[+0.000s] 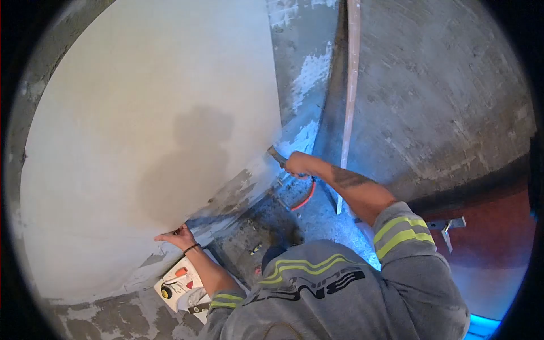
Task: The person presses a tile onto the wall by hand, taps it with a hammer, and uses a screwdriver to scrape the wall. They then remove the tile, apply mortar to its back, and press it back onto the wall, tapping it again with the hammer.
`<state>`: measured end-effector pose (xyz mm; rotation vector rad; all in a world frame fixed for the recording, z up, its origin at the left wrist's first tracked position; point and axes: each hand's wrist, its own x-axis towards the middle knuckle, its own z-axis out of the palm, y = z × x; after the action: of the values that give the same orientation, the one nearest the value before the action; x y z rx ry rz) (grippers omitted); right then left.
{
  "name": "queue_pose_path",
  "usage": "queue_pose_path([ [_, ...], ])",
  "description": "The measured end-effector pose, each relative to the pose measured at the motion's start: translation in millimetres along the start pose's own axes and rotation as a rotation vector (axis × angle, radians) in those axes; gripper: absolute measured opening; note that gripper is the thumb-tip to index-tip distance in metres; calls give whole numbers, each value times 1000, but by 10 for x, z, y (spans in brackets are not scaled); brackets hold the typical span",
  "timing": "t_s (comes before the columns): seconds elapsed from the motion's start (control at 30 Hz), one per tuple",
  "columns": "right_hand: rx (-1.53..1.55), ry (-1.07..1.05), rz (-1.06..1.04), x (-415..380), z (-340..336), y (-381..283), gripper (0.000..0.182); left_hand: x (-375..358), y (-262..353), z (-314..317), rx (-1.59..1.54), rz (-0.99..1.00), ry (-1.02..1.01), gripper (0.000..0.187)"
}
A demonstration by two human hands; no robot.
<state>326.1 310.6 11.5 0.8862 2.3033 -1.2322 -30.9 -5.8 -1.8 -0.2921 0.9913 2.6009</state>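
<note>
A large off-white panel (130,85) covers most of the wall in front of me. My left hand (180,236) is at the panel's lower edge, thumb stretched out to the side and fingers pointing up against it. A dark band circles that wrist. In my right hand (299,164), fingers wrapped round it, is a short tool with a flat greyish end (276,156), close to the panel's lower right edge. Its grip is hidden in my fist, so I cannot tell its exact kind.
Below my left arm, a white board (180,279) carries a yellow-and-black tape measure (166,292) and an orange item (181,272). A long pale strip (350,85) leans in the corner. A red hose (306,197) lies near the floor. At right is a reddish door (481,238) with a metal handle (447,224).
</note>
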Motion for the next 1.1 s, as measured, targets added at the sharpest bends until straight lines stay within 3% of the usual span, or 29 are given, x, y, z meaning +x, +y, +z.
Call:
queue_pose_path([
  [0.07, 30, 277, -107, -19, 214, 148, 10, -152, -7, 102, 6, 48, -11, 86],
  [0.1, -544, 190, -205, -100, 134, 16, 13, -184, -24, 144, 23, 85, -32, 84],
  [0.2, -692, 191, -276, -189, 62, -118, 17, -73, -95, -2, 110, 183, 8, 78],
  [0.3, -518, 215, -106, -46, 235, 217, 15, 223, -64, -565, 369, 73, -68, 65],
  [0.4, -252, 318, -12, -184, 186, 4, 15, -304, -293, -475, 633, 131, 34, 54],
  [0.47, -85, 314, 42, -425, 244, -144, 15, -600, -793, -475, 617, -16, -183, 33],
  [0.5, -157, 292, 1, -451, 164, -189, 15, -787, -1136, -371, 897, 103, -409, 32],
  [0.53, -229, 275, -49, -436, 120, -224, 15, -1083, -1232, 92, 416, -444, -350, 39],
  [0.6, -98, 255, -33, -375, 128, -224, 15, -1353, -1640, 690, 249, -591, -257, 49],
  [0.67, 36, 245, -9, -299, 109, -168, 16, -1319, -2036, 957, 147, -552, -247, 54],
  [0.73, 547, -21, 175, -218, 87, -148, 17, -1398, -2244, 1181, 54, -524, -241, 58],
  [0.77, 549, -23, 170, -240, 139, -144, 17, -1483, -2280, 1262, 0, -433, -191, 62],
  [0.83, 72, 174, 16, -291, 182, -157, 17, -1559, -2397, 1406, -60, -337, -152, 65],
  [0.93, -18, 336, -94, -368, 231, -125, 20, -1612, -2455, 1484, -65, -242, -203, 67],
  [0.97, 0, 333, -100, -381, 265, -142, 20, -1606, -2436, 1509, -111, -284, -110, 67],
  [1.03, 380, 344, 142, -431, 224, -184, 23, -1645, -2385, 1671, -139, -338, -48, 66],
  [1.1, 231, 336, 33, -269, 324, -21, 26, -1765, -2361, 1702, -82, -248, -101, 68],
])
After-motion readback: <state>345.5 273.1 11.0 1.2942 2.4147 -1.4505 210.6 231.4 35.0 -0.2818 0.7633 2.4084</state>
